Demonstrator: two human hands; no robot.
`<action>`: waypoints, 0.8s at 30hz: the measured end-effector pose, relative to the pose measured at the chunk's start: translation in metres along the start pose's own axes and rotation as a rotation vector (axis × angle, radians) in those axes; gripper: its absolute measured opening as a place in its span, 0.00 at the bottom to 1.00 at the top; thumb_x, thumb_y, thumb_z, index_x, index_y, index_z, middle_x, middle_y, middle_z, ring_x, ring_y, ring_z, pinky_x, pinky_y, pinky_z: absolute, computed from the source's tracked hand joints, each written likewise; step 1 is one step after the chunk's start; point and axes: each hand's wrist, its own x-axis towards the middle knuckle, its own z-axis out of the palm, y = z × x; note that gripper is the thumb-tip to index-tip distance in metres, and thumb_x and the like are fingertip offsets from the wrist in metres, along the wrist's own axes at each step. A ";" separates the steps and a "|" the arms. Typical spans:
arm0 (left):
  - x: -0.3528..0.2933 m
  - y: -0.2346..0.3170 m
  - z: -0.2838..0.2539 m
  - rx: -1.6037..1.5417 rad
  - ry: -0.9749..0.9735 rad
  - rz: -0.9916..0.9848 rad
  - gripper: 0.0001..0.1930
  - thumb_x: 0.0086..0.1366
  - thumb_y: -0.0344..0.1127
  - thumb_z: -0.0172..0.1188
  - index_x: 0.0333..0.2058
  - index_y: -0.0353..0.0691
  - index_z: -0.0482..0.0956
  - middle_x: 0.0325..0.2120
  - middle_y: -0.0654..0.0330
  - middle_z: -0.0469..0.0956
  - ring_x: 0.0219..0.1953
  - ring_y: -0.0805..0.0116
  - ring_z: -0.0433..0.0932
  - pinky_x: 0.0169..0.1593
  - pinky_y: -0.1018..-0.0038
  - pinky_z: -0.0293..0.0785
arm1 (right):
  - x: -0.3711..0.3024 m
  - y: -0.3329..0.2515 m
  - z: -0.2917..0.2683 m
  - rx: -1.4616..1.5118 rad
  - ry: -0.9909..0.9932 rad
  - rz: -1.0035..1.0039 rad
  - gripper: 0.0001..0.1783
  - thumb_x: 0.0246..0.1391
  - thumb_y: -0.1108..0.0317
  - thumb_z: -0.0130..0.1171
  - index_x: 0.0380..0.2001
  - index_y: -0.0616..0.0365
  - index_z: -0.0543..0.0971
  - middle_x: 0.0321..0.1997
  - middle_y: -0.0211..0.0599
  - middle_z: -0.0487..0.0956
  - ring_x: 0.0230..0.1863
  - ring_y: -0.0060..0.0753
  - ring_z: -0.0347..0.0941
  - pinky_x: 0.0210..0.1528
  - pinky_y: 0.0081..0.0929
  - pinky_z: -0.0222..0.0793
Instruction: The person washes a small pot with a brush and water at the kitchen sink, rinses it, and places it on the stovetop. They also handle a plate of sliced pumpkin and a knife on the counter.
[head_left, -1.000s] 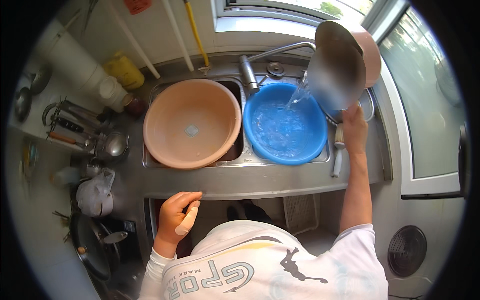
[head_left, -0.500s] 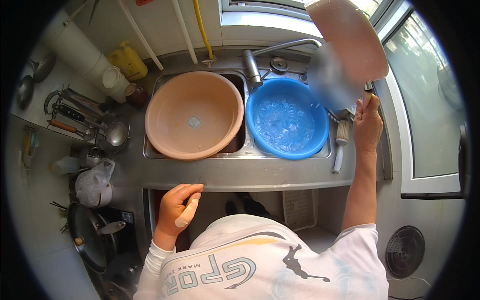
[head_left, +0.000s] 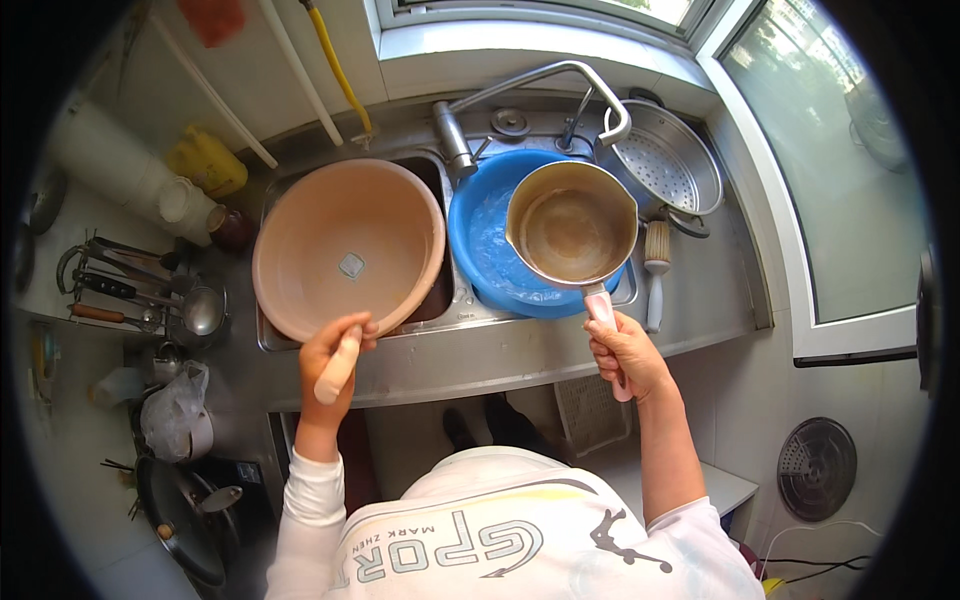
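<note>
My right hand (head_left: pixel 628 355) is wrapped round the pink handle of a saucepan (head_left: pixel 572 222). The pan is level over the blue basin (head_left: pixel 470 215), its brownish inside facing up and a pouring lip on its rim. Rippling clear water shows in the basin beside the pan, which covers much of the rest. At the near rim of a peach-coloured basin (head_left: pixel 290 220), my left hand (head_left: pixel 335 365) has its fingers curled together, with nothing visible in them. I cannot tell if it touches the rim. That basin has a small pale label on its bottom.
Behind the basins, the faucet (head_left: pixel 455 140) swings its spout over toward a steamer pot (head_left: pixel 665 160) at the right. A white-handled brush (head_left: pixel 656 270) lies below that pot. Utensils (head_left: pixel 130 285) hang at the left, above a lidded pan (head_left: pixel 180 520). An open window sash (head_left: pixel 830 200) juts in at right.
The saucepan has come down from the upper right, turning from its pink outside to its inside facing up, over the blue basin. My left hand has moved up to the peach basin's rim.
</note>
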 end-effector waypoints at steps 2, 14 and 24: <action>0.029 0.001 0.016 -0.017 -0.048 0.060 0.13 0.74 0.32 0.56 0.50 0.32 0.83 0.39 0.58 0.84 0.39 0.72 0.80 0.49 0.74 0.78 | 0.009 0.004 -0.007 0.074 -0.029 0.039 0.12 0.68 0.59 0.62 0.43 0.52 0.72 0.23 0.19 0.67 0.17 0.07 0.58 0.16 0.11 0.55; 0.218 0.016 0.125 0.066 -0.182 0.181 0.14 0.73 0.37 0.59 0.48 0.32 0.85 0.39 0.56 0.84 0.42 0.69 0.81 0.50 0.73 0.77 | 0.058 -0.020 -0.032 0.438 -0.244 0.106 0.10 0.71 0.62 0.57 0.46 0.56 0.73 0.23 0.19 0.64 0.14 0.07 0.54 0.14 0.11 0.54; 0.345 -0.039 0.198 0.161 -0.139 0.222 0.13 0.72 0.36 0.62 0.46 0.34 0.86 0.39 0.60 0.86 0.42 0.74 0.82 0.44 0.79 0.74 | 0.070 -0.035 -0.053 0.460 -0.312 0.197 0.10 0.69 0.62 0.59 0.45 0.55 0.73 0.23 0.20 0.66 0.15 0.09 0.54 0.14 0.13 0.53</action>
